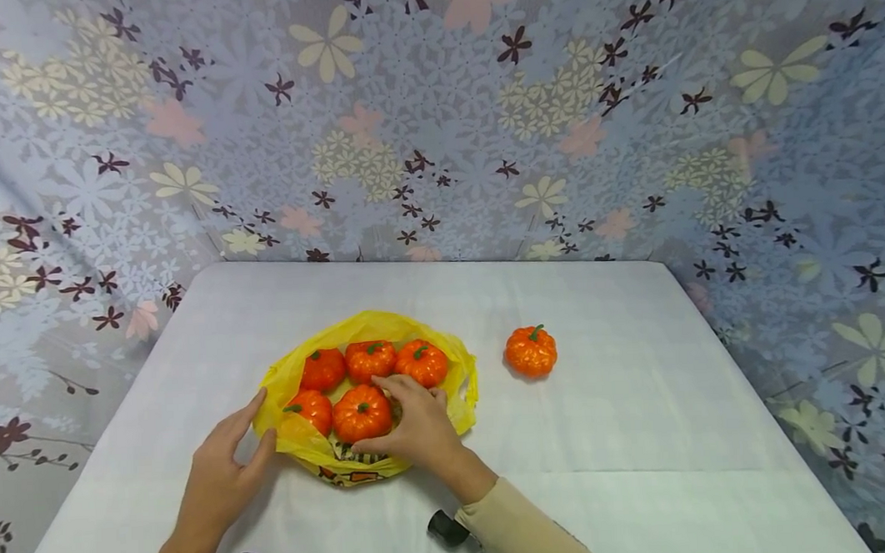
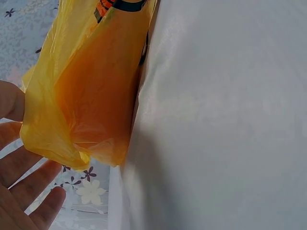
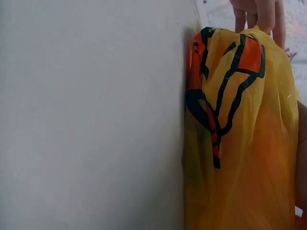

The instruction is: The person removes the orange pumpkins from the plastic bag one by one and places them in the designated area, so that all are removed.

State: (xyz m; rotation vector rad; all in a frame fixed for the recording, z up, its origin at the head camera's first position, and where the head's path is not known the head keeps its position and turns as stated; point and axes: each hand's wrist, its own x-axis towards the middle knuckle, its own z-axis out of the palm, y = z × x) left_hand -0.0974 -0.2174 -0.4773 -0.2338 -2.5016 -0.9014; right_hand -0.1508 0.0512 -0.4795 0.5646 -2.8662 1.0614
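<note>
A yellow plastic bag (image 1: 286, 439) with dark and orange print lies with its mouth spread wide, and several small orange pumpkins with green stems sit inside. My right hand (image 1: 420, 424) reaches into it from the right, thumb and fingers around the sides of the front pumpkin (image 1: 362, 412). At the bag's left edge is my left hand (image 1: 223, 467), its fingers spread and its fingertips at the rim. In the left wrist view, the left fingers (image 2: 33, 184) are spread beside the bag (image 2: 45, 110). Only the bag's printed side (image 3: 240, 124) shows in the right wrist view; the gripped pumpkin is hidden there.
Another orange pumpkin (image 1: 532, 352) stands on the white-covered table (image 1: 645, 408), to the right of the bag. Flower-patterned cloth (image 1: 435, 126) hangs behind the table and along its sides. Black wrist devices (image 1: 448, 528) show near both sleeves.
</note>
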